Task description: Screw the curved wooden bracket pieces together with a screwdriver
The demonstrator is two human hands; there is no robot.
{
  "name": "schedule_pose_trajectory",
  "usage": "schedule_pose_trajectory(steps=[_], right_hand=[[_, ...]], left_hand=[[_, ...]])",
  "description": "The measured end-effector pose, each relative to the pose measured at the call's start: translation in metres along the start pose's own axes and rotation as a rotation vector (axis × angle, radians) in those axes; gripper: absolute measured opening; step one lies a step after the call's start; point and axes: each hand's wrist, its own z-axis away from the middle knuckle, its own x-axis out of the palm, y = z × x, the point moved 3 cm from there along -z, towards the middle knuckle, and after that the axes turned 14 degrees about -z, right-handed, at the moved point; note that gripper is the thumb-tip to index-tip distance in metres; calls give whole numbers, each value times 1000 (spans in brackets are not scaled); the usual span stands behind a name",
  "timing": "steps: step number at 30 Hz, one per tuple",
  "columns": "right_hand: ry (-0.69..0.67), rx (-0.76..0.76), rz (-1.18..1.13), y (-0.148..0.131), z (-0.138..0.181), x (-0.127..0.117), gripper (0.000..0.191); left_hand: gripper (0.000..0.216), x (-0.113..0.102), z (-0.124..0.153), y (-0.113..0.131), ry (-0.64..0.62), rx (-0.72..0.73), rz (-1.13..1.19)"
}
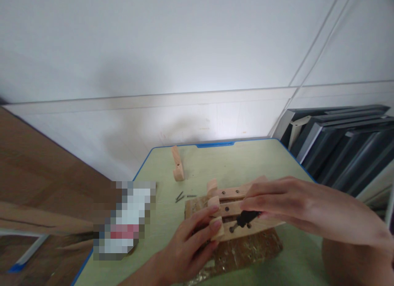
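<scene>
A small assembly of wooden slats (pixel 229 204) lies on a chipboard panel (pixel 246 247) on the table. My left hand (pixel 191 243) grips the slats' left ends, fingers closed round them. My right hand (pixel 283 201) reaches in from the right and is closed on a black-handled screwdriver (pixel 244 220), whose tip points at the front slat. Dark holes or screw heads show in the slats.
A loose wooden piece (pixel 177 164) lies toward the far edge of the pale green table (pixel 160 220). Three dark screws (pixel 181 195) rest left of the panel. A pixelated object (pixel 126 220) sits at the left edge. Grey frames (pixel 344 146) lean against the wall at right.
</scene>
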Motion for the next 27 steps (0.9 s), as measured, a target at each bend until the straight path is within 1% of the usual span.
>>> schedule_pose_trajectory(steps=[4, 7, 9, 13, 15, 21, 27], right_hand=[[-13, -4, 9, 3, -2, 2, 29], [4, -7, 45, 2, -3, 3, 25], [5, 31, 68, 2, -3, 3, 21], [-14, 154, 110, 8, -2, 2, 11], [-7, 159, 132, 10, -3, 3, 8], [31, 140, 281, 10, -7, 7, 26], [108, 183, 386, 11, -8, 9, 31]], left_hand=[[54, 0, 0, 0, -2, -2, -3], [55, 0, 1, -1, 3, -1, 2], [55, 1, 1, -1, 5, -4, 0], [55, 1, 1, 0, 6, -5, -2], [56, 1, 1, 0, -1, -8, 2], [53, 2, 2, -1, 19, -8, -7], [54, 1, 2, -1, 1, -9, 13]])
